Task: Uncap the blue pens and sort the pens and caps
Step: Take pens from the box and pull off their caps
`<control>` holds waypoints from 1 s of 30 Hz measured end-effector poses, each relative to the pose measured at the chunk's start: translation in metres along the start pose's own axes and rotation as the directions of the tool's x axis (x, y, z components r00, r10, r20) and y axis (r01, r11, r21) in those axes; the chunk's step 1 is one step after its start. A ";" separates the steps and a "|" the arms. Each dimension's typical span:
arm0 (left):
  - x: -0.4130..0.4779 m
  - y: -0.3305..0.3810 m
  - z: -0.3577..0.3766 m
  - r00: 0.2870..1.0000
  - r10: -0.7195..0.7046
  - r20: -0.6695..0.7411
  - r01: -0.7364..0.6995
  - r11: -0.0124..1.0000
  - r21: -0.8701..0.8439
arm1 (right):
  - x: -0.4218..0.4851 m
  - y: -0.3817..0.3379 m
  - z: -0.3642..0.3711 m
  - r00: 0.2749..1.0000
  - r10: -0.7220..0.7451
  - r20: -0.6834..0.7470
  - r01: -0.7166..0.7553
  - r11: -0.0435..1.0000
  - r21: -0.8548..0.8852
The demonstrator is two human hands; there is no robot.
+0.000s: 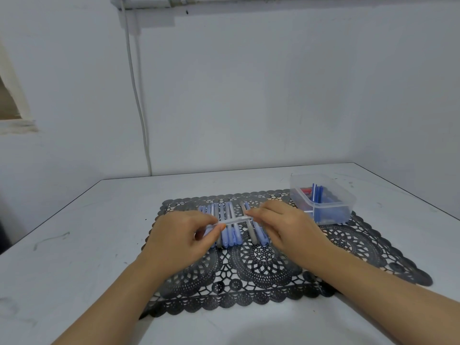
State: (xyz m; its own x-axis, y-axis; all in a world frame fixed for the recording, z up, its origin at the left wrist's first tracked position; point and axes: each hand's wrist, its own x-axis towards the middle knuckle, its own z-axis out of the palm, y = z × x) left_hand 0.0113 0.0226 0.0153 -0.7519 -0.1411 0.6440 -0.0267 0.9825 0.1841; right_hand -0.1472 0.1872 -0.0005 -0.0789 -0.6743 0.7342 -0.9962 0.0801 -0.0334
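Seen from my remote station through the head camera: both hands meet over a black lace mat (pixel 261 265) on the white table (pixel 74 232), holding one pale pen (pixel 234 220) level between them. The left hand (pixel 179 235) pinches one end with curled fingers, and the right hand (pixel 281 225) pinches the other at its fingertips (pixel 249 213). I cannot tell which end carries the cap, as the fingers cover both. Just beneath the held pen, a row of pens (pixel 227 239) in blue and grey lies side by side on the mat. A clear tub (pixel 346 195) stands at the mat's far right corner with blue pieces and something red inside (too small for me to name). I judge the pen light, stiff and smooth-walled, so it could twist or slip under a loose pinch. The better hold would be the barrel near its middle in one hand and the cap close to its seam in the other, pulling straight along the pen's length. A sideways wrench might flick the cap into the row below and scatter it.
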 end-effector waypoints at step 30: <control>0.000 0.001 -0.001 0.999 0.039 -0.019 -0.038 0.998 0.052 | -0.003 -0.010 -0.002 0.954 0.208 -0.215 -0.209 0.978 0.022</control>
State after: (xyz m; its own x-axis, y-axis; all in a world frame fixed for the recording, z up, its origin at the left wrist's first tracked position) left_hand 0.0114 0.0237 0.0161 -0.7398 -0.1050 0.6646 -0.0321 0.9921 0.1210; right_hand -0.1369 0.1893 -0.0010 -0.2750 -0.4693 0.8391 -0.9584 0.2027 -0.2008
